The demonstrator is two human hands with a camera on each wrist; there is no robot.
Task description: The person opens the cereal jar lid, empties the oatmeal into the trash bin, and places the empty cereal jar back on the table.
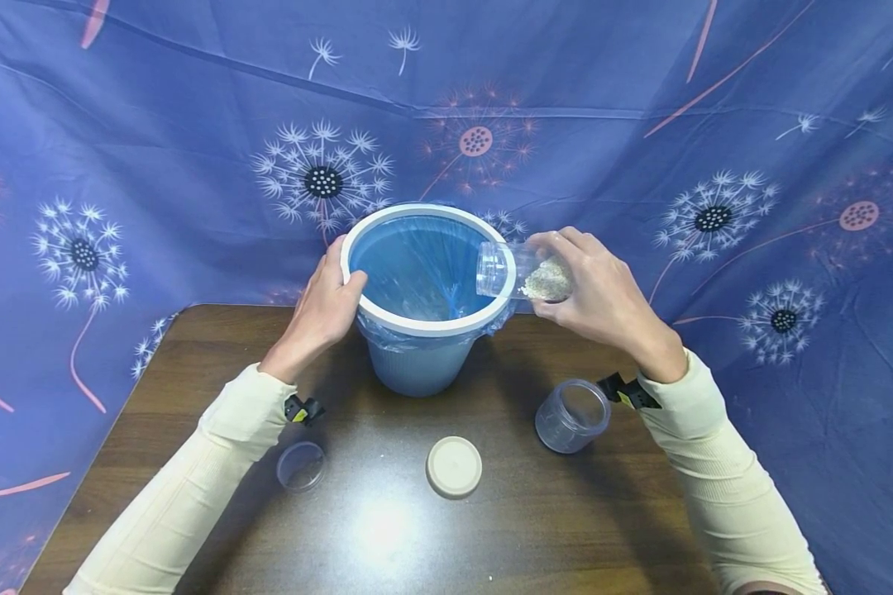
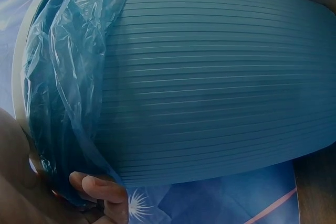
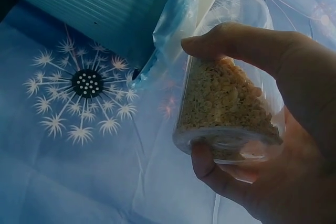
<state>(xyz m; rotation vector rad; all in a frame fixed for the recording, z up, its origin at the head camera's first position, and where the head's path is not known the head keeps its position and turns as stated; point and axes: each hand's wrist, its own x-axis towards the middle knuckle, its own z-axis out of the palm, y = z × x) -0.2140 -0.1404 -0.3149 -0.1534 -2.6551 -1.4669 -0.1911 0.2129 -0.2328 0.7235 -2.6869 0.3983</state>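
Note:
A blue ribbed trash can (image 1: 420, 364) with a white rim ring and a thin blue bag lining stands at the far side of the table. My left hand (image 1: 326, 297) grips its rim on the left, thumb over the ring; in the left wrist view curled fingers (image 2: 102, 187) show beneath the bag's edge. In my right hand (image 1: 599, 285) is a clear jar (image 3: 228, 103) partly filled with pale, flaky grains (image 3: 220, 95). The jar lies tipped nearly sideways, its mouth over the right side of the rim. Grains rest toward its base.
A clear open jar (image 1: 571, 417) stands on the brown wooden table (image 1: 372, 529) near my right wrist. A cream round lid (image 1: 454, 468) lies at the middle, a clear round lid (image 1: 301, 467) near my left forearm. Behind hangs a blue dandelion-patterned cloth (image 1: 565, 66).

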